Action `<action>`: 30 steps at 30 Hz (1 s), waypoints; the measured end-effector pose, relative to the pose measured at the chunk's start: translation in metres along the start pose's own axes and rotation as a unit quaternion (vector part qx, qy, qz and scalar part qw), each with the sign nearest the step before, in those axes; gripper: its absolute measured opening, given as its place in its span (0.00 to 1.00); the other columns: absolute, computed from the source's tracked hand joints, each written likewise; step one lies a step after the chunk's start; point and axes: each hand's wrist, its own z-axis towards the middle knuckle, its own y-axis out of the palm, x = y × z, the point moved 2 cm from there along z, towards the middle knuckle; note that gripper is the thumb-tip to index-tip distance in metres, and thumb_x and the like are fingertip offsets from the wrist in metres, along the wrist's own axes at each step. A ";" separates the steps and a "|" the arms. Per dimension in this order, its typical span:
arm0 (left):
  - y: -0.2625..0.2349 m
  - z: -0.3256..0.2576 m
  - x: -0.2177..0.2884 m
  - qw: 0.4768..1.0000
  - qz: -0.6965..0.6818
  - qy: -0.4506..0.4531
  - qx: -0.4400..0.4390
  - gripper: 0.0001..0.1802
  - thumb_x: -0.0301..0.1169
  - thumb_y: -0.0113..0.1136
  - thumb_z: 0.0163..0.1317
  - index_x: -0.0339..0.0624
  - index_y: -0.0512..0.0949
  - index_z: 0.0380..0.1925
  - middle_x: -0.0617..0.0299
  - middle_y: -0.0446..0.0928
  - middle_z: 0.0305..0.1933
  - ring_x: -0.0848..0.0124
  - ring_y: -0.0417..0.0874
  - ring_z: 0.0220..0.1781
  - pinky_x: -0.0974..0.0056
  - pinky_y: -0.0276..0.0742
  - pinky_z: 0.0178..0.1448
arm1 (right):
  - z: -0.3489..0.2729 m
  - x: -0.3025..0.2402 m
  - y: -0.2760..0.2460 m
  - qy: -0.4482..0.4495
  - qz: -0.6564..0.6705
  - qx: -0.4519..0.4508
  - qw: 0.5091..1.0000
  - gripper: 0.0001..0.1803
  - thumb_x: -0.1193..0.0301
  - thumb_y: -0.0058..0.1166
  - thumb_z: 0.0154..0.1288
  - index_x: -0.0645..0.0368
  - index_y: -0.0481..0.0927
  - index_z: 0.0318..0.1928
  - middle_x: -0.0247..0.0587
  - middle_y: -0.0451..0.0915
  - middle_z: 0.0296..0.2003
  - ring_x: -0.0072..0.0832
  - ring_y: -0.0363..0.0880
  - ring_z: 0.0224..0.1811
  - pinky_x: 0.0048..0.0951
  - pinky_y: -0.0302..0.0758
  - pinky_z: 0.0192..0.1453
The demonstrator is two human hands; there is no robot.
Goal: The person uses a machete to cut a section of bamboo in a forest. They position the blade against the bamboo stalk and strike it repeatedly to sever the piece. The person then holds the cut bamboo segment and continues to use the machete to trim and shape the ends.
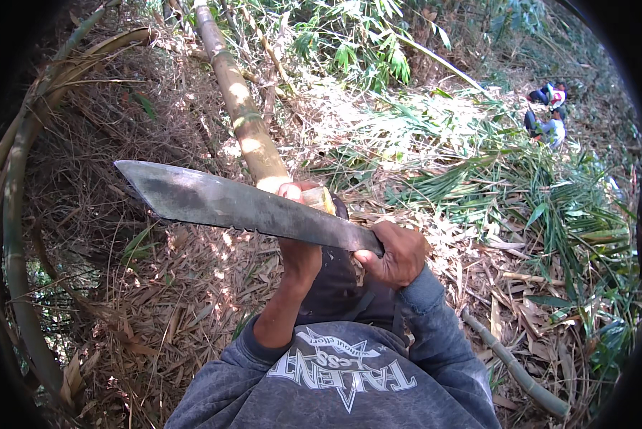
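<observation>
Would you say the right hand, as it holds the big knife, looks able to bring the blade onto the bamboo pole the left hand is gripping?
Probably yes. The right hand holds the knife just beside the left hand, which grips the bamboo pole. The blade already lies across in front of the pole, with nothing between them.

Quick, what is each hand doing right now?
Left hand: closed around the cut end of the bamboo pole.
Right hand: fingers closed on the handle of the machete.
</observation>
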 end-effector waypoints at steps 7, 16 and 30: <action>-0.002 0.001 0.003 1.000 0.027 -0.005 -0.005 0.28 0.52 0.32 0.72 0.37 0.71 0.41 0.61 0.74 0.33 0.74 0.76 0.32 0.67 0.74 0.38 | 0.000 -0.004 -0.001 0.001 -0.013 -0.010 1.000 0.29 0.44 0.59 0.57 0.60 0.72 0.24 0.42 0.68 0.17 0.38 0.73 0.16 0.37 0.68 0.19; -0.005 0.004 0.009 0.984 0.138 0.112 0.004 0.30 0.53 0.32 0.72 0.36 0.71 0.42 0.56 0.74 0.35 0.70 0.78 0.33 0.64 0.75 0.40 | -0.004 0.004 0.003 0.013 0.013 -0.022 1.000 0.31 0.41 0.51 0.61 0.61 0.73 0.25 0.44 0.69 0.16 0.40 0.71 0.16 0.36 0.66 0.20; -0.032 0.021 0.040 0.925 -0.319 -0.203 -0.034 0.20 0.44 0.33 0.72 0.40 0.68 0.46 0.59 0.74 0.33 0.78 0.69 0.19 0.76 0.59 0.16 | -0.133 0.115 0.012 0.435 0.015 0.000 0.900 0.28 0.51 0.37 0.73 0.62 0.83 0.37 0.48 0.79 0.22 0.34 0.78 0.25 0.37 0.71 0.33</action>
